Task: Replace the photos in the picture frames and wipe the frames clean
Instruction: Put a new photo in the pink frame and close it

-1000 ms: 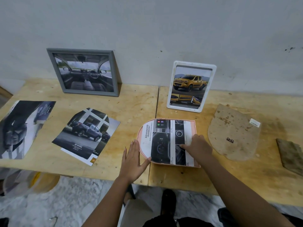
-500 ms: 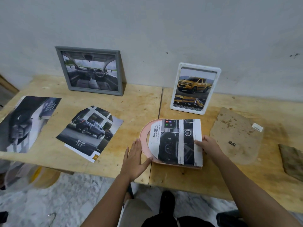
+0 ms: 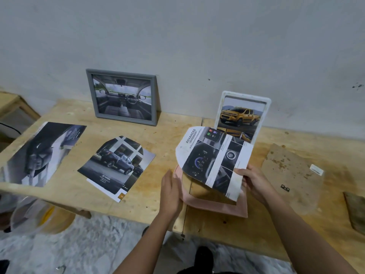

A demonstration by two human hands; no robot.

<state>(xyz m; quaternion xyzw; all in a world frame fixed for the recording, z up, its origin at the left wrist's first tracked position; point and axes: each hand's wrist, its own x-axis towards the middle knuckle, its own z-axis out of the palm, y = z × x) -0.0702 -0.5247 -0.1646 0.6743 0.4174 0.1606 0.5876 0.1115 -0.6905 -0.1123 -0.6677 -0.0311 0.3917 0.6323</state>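
Note:
A pink arch-shaped frame lies flat near the table's front edge. My left hand rests flat on its left rim, fingers together. My right hand pinches the right edge of an arch-cut dashboard photo and holds it tilted up above the frame. A grey frame with a car interior photo leans on the wall. A white frame with a yellow truck photo stands to its right, partly hidden by the lifted photo.
A blue truck photo and a dark car brochure lie on the left of the wooden table. The arch-shaped brown backing board lies on the right, a brown cloth past it. A bucket sits below.
My right hand slid to the photo's right edge, gripped it and lifted it off the pink frame. My left hand stayed on the frame's left side. The view shifted left and up.

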